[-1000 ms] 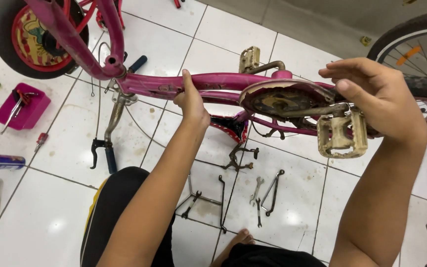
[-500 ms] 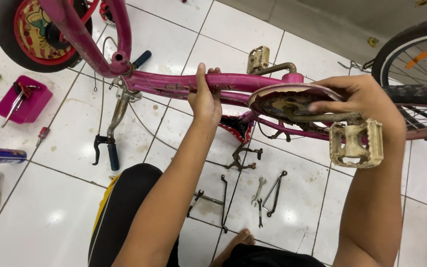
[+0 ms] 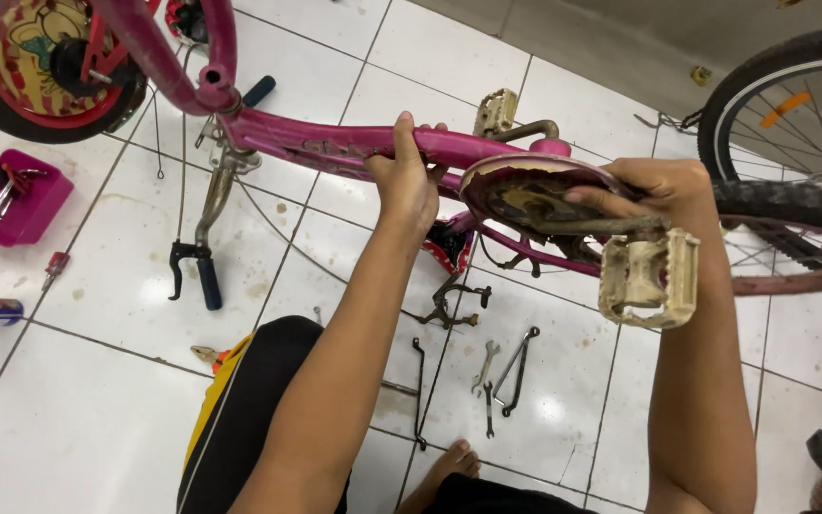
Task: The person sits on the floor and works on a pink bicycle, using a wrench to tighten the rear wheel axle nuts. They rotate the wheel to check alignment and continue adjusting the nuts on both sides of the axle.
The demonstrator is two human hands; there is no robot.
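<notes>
White tiles below; left hand (image 3: 409,186) fingers wrap the pink frame (image 3: 335,143), right hand (image 3: 663,186) seemingly clasps the crank (image 3: 611,226).

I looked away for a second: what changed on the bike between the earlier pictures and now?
The right hand slid from over the pedal onto the chain guard and crank, leaving the pedal hanging clear below it. The left hand stayed wrapped on the pink frame tube. The bike stayed upside down, and the tools on the tiles lie as before.

One head-worn camera looks steeply down, close over the pink bicycle frame (image 3: 335,145) and tiled floor (image 3: 97,428)
</notes>
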